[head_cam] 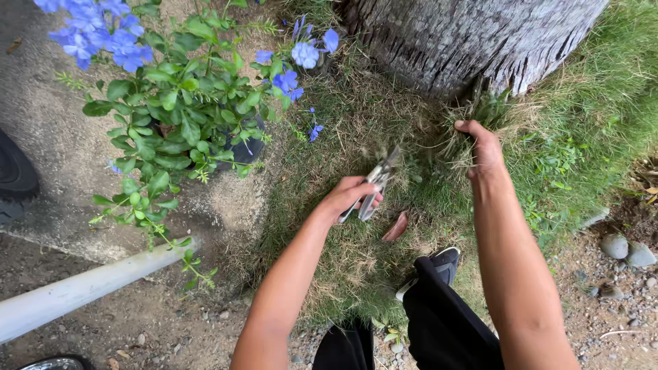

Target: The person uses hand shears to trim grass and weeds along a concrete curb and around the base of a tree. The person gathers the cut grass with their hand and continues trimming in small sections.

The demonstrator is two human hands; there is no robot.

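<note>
1. Metal shears (pixel 375 183) sit in our left hand (pixel 346 199), fingers wrapped round the handles, blades pointing toward the tree trunk (pixel 466 41).
2. Our right hand (pixel 485 152) is closed on a tuft of dry grass (pixel 458 145) at the foot of the trunk.
3. We judge the shears stiff and light, best gripped at the handles, well clear of the blades.
4. We judge the grass soft and wiry; it is best gathered low.
5. Left of the trunk stands a potted plant (pixel 185 103) with blue flowers.

Shiny metal shears (pixel 375 183), rough grey bark on the tree trunk (pixel 466 38), smooth white plastic pipe (pixel 89 288)
</note>
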